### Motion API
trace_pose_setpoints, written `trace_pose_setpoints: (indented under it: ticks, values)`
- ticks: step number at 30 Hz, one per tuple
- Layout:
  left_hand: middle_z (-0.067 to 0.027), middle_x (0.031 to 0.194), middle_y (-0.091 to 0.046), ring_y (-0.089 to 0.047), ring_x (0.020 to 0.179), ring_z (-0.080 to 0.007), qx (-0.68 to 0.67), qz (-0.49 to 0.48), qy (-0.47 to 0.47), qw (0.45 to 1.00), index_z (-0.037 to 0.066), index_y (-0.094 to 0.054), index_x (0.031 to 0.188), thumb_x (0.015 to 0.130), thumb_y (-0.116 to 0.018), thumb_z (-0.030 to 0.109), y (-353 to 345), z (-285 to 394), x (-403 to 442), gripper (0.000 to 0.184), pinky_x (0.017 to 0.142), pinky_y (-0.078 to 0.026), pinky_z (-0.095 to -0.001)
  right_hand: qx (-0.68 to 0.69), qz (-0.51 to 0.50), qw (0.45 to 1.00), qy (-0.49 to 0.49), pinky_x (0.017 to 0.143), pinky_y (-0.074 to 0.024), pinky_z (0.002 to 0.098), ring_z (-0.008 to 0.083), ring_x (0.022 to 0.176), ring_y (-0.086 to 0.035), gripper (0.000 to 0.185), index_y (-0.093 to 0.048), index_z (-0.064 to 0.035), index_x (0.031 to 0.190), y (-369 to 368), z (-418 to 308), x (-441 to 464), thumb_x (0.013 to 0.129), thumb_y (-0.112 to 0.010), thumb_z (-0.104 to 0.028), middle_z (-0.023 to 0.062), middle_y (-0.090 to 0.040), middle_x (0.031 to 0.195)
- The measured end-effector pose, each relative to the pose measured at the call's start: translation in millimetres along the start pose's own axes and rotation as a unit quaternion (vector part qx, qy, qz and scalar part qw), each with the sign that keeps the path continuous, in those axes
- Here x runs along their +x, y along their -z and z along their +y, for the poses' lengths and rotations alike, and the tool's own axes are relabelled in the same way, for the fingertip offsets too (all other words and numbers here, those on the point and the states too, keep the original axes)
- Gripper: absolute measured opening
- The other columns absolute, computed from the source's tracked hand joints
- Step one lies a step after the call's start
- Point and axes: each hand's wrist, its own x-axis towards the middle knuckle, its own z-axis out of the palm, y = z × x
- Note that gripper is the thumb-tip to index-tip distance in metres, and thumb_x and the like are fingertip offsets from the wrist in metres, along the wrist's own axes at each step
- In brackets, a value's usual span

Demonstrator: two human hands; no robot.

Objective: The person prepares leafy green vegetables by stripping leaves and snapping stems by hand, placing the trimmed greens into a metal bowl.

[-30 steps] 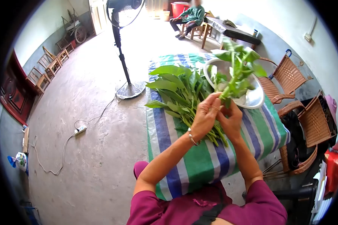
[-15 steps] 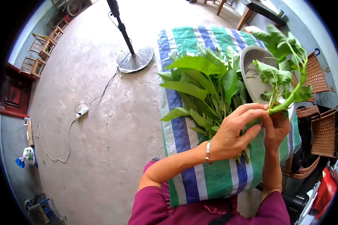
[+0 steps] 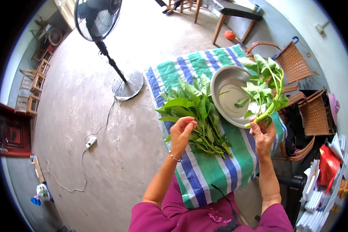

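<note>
My right hand is closed round the lower stems of a leafy green sprig, whose leaves rise over the right side of a metal bowl. A few loose green bits lie inside the bowl. My left hand, with a bracelet at the wrist, has its fingertips pinched together above the left side of a pile of leafy stems. Whether anything small is between those fingertips cannot be made out. The pile lies on a striped cloth, left of the bowl, its cut ends toward me.
A standing fan is beyond the cloth at left, its cord running to a power strip. Wicker chairs stand at right, near a red bag. A person's legs show at the top, beside a dark-topped table.
My left hand has come away from the sprig and moved left over the pile. My right hand still holds the sprig. The view has shifted, showing more of the fan and the bowl.
</note>
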Motion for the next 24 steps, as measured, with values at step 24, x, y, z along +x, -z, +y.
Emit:
trace_pose_setpoints:
  ticks: [24]
  values:
    - [-0.0032,0.081,-0.060,-0.057,0.073,-0.0163,-0.089,0.251,0.266,0.926,0.010,-0.054,0.109,0.081,-0.061,0.011,230,12,-55,0.029,0.067,-0.049,-0.0321,0.009,0.109,0.988,-0.107,0.053,-0.0445,0.0181,0.0032,0.062,-0.052,0.017,-0.057,-0.0040,0.097,29,-89,-88,0.082,-0.064,-0.004,0.0008,-0.062,0.083]
